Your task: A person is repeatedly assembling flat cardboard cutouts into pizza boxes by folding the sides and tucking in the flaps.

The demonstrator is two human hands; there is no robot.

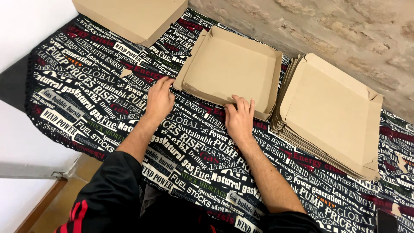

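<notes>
A shallow brown cardboard box tray (230, 64) lies open on a table covered with a black cloth printed in white, red and green lettering (90, 95). My left hand (158, 98) rests at the tray's near left corner, fingers pressing its folded flap. At the tray's near edge, my right hand (239, 115) lies flat with fingertips on the front wall. Neither hand lifts the tray.
A stack of several flat unfolded cardboard blanks (332, 116) lies to the right of the tray. A closed cardboard box (129, 17) sits at the far left. A rough stone wall (327, 26) runs behind. The table's left edge drops to a white wall and floor.
</notes>
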